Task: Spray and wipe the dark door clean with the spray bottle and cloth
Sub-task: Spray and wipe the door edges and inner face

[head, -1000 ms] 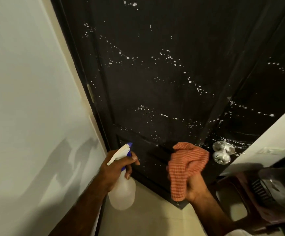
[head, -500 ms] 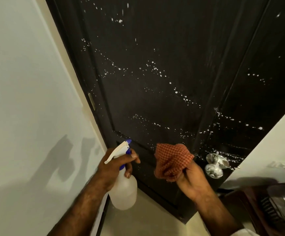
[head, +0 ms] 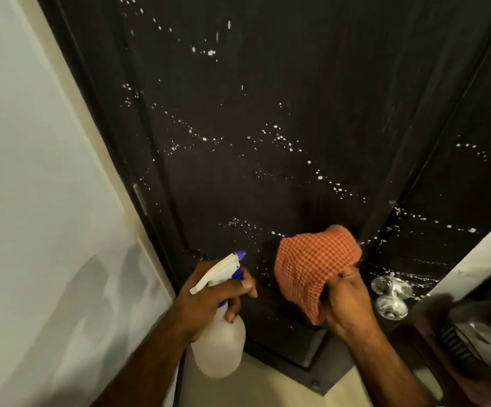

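The door point(head: 267, 98) is already sprayed: white droplets are scattered in lines across its dark panel, and almost none appear wiped, so most of the wiping is judged still to be done. The bottle point(head: 219, 345) is held low by the left hand point(head: 209, 301), fingers curled round its neck. The cloth point(head: 311, 268) is bunched in the right hand point(head: 347, 304), fingers pinching it, raised at the lower panel beside the knob point(head: 391, 298).

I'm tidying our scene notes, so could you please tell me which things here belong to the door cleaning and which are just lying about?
In use: spray bottle in left hand; cloth in right hand; dark door.
Just about: door knob; brown chair.
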{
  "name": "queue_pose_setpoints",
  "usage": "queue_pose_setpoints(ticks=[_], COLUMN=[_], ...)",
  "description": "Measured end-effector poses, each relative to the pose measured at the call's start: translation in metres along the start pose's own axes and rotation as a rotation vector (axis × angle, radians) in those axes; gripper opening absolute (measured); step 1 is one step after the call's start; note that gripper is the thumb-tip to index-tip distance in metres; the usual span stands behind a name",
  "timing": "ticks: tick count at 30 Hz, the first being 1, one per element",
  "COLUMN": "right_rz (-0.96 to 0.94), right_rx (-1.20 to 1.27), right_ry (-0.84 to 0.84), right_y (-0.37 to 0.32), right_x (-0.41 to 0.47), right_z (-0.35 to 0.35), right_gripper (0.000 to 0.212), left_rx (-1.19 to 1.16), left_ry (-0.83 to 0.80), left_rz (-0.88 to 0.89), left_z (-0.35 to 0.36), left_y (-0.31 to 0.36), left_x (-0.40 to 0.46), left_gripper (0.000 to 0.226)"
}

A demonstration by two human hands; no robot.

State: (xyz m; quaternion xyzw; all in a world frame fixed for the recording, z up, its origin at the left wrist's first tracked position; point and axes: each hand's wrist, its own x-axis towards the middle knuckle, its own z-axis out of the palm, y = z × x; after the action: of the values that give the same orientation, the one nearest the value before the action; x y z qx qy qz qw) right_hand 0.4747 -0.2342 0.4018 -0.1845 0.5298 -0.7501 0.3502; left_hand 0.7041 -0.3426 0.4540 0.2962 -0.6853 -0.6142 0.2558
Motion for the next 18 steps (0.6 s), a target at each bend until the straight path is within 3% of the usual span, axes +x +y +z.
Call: queue_pose_setpoints(ticks=[3, 11, 13, 16, 17, 18], right_rz=[0.210, 0.165, 0.123, 0.129, 0.122, 0.097], right_rx=[0.437, 0.595, 0.743, 0.785, 0.729, 0.644], right_ry=[0.083, 0.071, -0.071, -0.196, -0.191, -0.157], right_y=[-0.001, -0.040, -0.051, -0.062, -0.063, -0.064], right_x=[-0.001, -0.005, -0.008, -0.009, -0.007, -0.005], right_z=[0.013, 0.022, 0.011, -0.003, -0.004, -0.007], right_gripper=[0.028, 0.015, 0.027, 0.072, 0.071, 0.056], left_rx=[0.007, 0.006, 0.002, 0.004, 0.014, 0.023], left_ry=[-0.069, -0.254, -0.254, -0.208, -0.196, -0.194], left_rz=[0.025, 0.086, 0.097, 0.105, 0.101, 0.101], left_z=[-0.005, -0.008, -0.003, 0.004, 0.007, 0.013], left_y=[0.008, 0.024, 0.030, 0.037, 0.041, 0.044], left_x=[0.010, 0.027, 0.025, 0.023, 0.022, 0.022], left_gripper=[0.027, 0.031, 0.031, 0.031, 0.029, 0.026])
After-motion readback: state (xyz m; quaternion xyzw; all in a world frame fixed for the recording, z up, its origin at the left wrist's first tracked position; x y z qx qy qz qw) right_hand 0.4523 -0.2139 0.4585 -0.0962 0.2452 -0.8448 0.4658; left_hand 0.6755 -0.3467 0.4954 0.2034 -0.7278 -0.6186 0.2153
